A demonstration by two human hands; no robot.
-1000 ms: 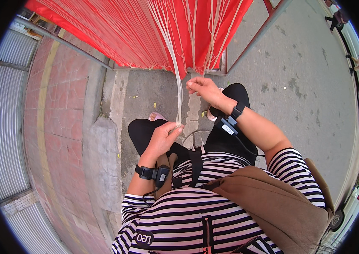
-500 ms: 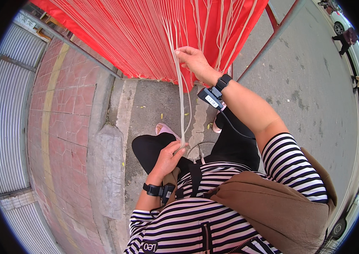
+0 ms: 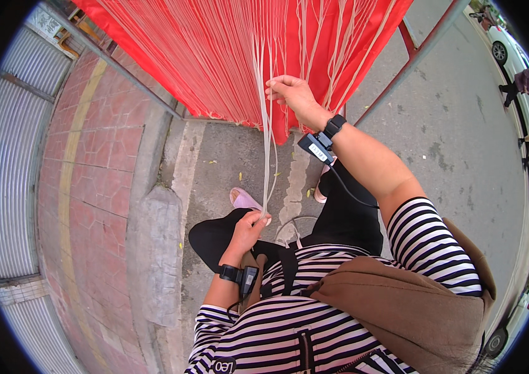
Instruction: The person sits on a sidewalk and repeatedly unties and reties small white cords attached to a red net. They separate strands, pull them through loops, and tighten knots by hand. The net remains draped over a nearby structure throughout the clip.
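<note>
A bundle of long pale strings stretches from the red cloth down toward my lap. My left hand is closed around the bundle's lower end, in front of my left knee. Higher up, my right hand has thumb and forefinger pinched on a single pale string beside the bundle. That string stands slightly apart from the others and bows out to the right lower down. Many more such strings hang close together over the cloth on the left, with looser clumps on the right.
Metal poles frame the cloth on both sides. To the left are a stone curb, red paving and a corrugated shutter. White cars and people on foot are at the far right. A pink slipper shows below the strings.
My right hand has shifted slightly right and down, drawing one string away from the bundle. My left hand still grips the bundle's end, almost in the same place.
</note>
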